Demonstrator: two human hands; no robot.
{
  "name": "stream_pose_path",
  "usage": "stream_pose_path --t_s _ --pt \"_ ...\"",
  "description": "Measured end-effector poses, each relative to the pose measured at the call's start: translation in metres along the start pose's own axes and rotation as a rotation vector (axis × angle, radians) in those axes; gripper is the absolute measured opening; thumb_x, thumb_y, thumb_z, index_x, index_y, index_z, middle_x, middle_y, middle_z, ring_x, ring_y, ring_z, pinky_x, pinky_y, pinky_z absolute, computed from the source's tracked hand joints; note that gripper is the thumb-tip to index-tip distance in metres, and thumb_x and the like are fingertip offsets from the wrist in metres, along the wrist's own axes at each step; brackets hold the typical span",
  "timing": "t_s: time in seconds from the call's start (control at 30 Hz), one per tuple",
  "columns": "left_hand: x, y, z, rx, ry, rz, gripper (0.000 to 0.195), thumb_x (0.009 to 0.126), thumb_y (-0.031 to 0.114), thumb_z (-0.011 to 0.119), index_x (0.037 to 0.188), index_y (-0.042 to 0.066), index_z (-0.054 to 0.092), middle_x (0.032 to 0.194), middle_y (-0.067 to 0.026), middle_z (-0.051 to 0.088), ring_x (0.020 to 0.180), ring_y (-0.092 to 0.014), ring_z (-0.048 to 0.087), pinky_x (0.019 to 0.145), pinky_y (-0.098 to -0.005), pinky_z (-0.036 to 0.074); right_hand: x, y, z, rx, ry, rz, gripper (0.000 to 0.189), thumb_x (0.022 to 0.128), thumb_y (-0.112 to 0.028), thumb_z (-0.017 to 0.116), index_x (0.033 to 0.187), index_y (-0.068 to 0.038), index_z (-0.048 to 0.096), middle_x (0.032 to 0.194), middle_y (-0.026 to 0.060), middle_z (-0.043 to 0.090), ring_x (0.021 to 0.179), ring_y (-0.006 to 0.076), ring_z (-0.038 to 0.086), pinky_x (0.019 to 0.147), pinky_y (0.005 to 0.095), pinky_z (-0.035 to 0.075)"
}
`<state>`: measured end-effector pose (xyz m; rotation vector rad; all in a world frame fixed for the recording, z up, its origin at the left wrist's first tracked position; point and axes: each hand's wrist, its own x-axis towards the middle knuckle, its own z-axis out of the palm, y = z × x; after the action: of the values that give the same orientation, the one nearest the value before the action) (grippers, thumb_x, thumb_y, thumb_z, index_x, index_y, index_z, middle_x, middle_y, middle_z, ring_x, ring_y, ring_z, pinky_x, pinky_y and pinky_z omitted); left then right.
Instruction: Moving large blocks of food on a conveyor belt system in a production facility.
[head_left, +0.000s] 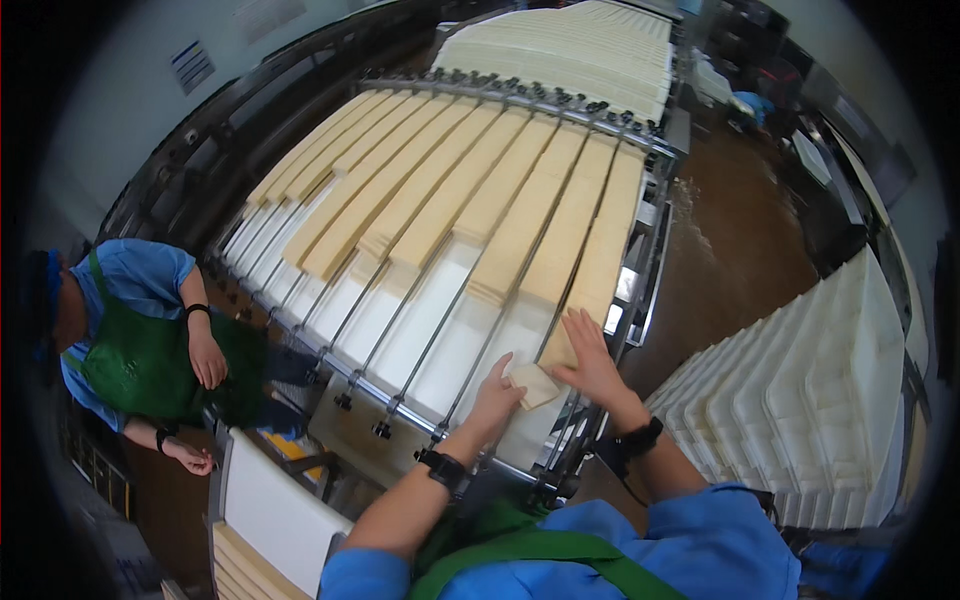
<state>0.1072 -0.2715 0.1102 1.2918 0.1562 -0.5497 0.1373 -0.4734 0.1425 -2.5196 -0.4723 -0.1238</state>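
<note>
My left hand (495, 401) holds the edge of a small folded pale-yellow sheet (535, 386), thumb on top, over the near right end of the conveyor. Beside it my right hand (590, 360) lies with spread fingers on the near end of the rightmost row of pale-yellow sheets (600, 240); its thumb is close to the folded piece. More long rows (427, 180) of the same layered sheets lie side by side on the white belt (435, 300), with thin metal guide rods (442, 337) between them. Their near ends stop at different distances.
A co-worker in a green apron (142, 360) stands at the left. A metal crossbar (405, 412) with clamps spans the conveyor's near edge. Stacked white trays (795, 405) stand at the right. At the lower left, a white board (266, 502) lies beside more pale strips (240, 562).
</note>
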Motion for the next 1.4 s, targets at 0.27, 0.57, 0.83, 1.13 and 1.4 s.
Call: stream_pose_path --t_s 0.27,0.57,0.83,1.13,1.4 --pt "-0.114 0.018 -0.093 0.072 0.223 0.109 0.054 0.079 0.0 0.05 0.13 0.008 0.039 0.107 -0.0077 0.055 0.095 -0.015 0.054 0.078 -0.0274 0.045 0.001 0.049 0.025 -0.622 -0.099 0.132 0.096 0.064 -0.032 0.075 0.135 0.006 0.023 0.142 0.0195 0.025 0.132 0.0321 0.024 0.102 0.0538 0.02" --pt "-0.238 -0.098 -0.204 0.355 1.128 0.12 0.061 0.087 0.027 0.055 0.136 0.004 0.026 0.114 -0.022 0.05 0.1 -0.024 0.054 0.086 -0.035 0.044 0.072 -0.144 0.092 -0.165 -0.347 -0.502 0.074 0.071 -0.015 0.071 0.134 -0.003 0.033 0.142 0.0182 0.027 0.133 0.0358 0.02 0.107 0.0457 0.019" --pt "-0.408 -0.194 -0.267 0.027 1.599 0.34 0.018 0.09 0.007 0.047 0.105 0.002 0.054 0.079 -0.0046 0.06 0.07 -0.012 0.057 0.065 -0.0252 0.047 0.039 -0.341 0.153 -0.016 -0.825 -0.839 0.049 0.072 -0.01 0.069 0.116 -0.003 0.051 0.122 0.0169 0.051 0.116 0.034 0.045 0.096 0.0383 0.038" --pt "-0.547 -0.278 -0.297 0.292 2.096 -0.313 0.084 0.062 0.031 0.078 0.123 -0.005 0.034 0.105 -0.0242 0.048 0.1 -0.037 0.049 0.083 -0.0422 0.044 -0.064 -0.562 0.266 0.288 -1.306 -1.427 0.037 0.076 -0.016 0.064 0.109 -0.001 0.055 0.104 0.0178 0.059 0.098 0.0344 0.054 0.086 0.0387 0.043" --pt "-0.543 -0.231 -0.303 0.011 2.068 -0.396 0.074 0.065 0.031 0.076 0.115 -0.005 0.036 0.108 -0.0245 0.045 0.102 -0.041 0.048 0.083 -0.0434 0.043 -0.108 -0.681 0.403 0.274 -1.175 -1.501 0.034 0.073 -0.017 0.065 0.101 -0.001 0.055 0.101 0.0178 0.058 0.097 0.0334 0.054 0.087 0.0387 0.043"
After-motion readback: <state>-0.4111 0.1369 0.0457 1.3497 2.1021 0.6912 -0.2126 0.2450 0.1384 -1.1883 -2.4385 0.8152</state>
